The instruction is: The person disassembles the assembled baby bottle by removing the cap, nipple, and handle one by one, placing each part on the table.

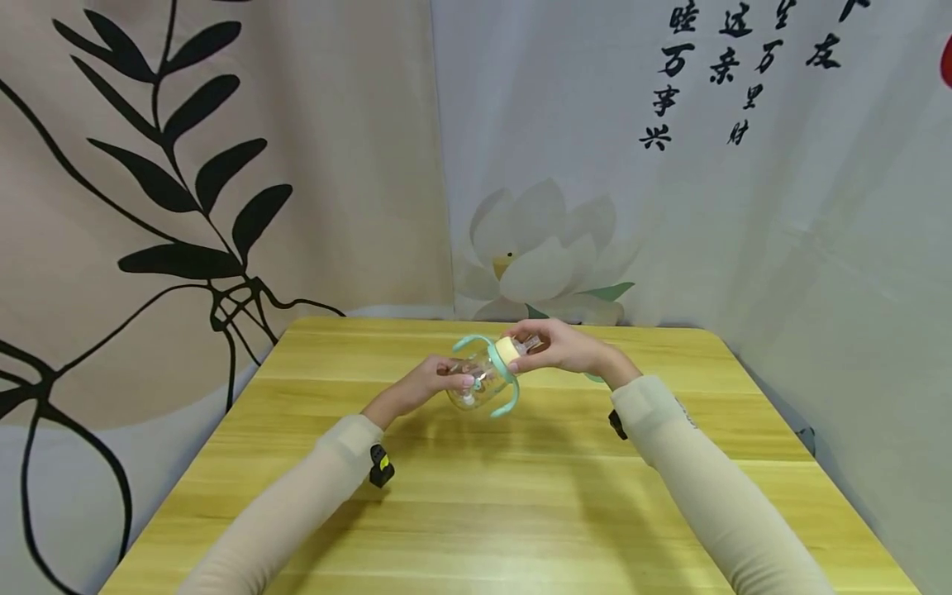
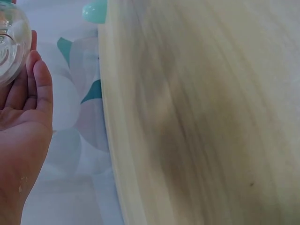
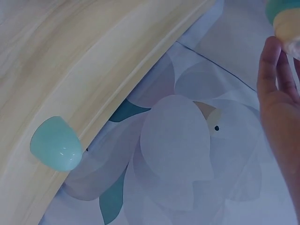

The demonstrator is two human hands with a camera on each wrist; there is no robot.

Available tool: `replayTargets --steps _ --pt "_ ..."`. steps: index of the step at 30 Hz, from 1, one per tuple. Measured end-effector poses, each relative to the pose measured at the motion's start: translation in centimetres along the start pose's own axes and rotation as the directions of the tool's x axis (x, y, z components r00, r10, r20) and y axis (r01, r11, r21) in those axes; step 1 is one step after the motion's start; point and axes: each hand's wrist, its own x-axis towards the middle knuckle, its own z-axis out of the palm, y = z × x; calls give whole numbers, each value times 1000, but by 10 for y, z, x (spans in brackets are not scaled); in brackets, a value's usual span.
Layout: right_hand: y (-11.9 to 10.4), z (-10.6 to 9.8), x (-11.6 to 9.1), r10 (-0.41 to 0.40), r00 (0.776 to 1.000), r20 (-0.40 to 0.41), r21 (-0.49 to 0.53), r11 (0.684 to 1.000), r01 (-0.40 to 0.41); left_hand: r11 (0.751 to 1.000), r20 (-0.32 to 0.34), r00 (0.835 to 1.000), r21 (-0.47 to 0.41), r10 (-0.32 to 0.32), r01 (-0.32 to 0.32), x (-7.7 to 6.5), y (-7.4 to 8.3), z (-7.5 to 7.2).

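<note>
A clear baby bottle (image 1: 476, 387) with a mint-green two-handled ring (image 1: 501, 362) is held tilted above the far half of the table, its top toward the right. My left hand (image 1: 422, 385) grips the clear body, thumb on the near side. In the left wrist view, curled fingers of the left hand (image 2: 28, 101) support the bottle (image 2: 13, 40). My right hand (image 1: 561, 345) has its fingers and thumb around the pale yellow collar (image 1: 508, 349) and the clear teat end. In the right wrist view, its fingertips touch the collar (image 3: 287, 24).
A mint-green dome-shaped cap (image 3: 56, 144) rests on the wooden table (image 1: 491, 504) near its far edge, mostly hidden behind the right wrist in the head view. Printed curtains (image 1: 357, 190) hang right behind the table.
</note>
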Motion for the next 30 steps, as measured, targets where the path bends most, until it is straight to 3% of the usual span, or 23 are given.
replayTargets --steps 13,17,20,22,25,30 --pt "2 0 -6 1 999 -42 30 1000 0 998 -13 1000 68 12 -11 2 6 2" --pt "2 -2 -7 0 997 -73 -13 1000 -1 996 -45 999 90 17 -13 2 10 2" --pt "2 -6 -8 33 989 -144 -37 999 -38 985 -100 993 169 56 -39 2 16 1" --pt "0 -9 -9 76 974 -213 -29 996 -84 968 -149 984 243 102 -63 3 20 1" --pt "0 -12 -11 156 946 -285 52 988 -147 929 -219 956 353 195 -108 5 25 3" --pt "3 -12 -12 256 931 -261 170 961 -217 857 -295 892 488 342 -167 10 26 5"
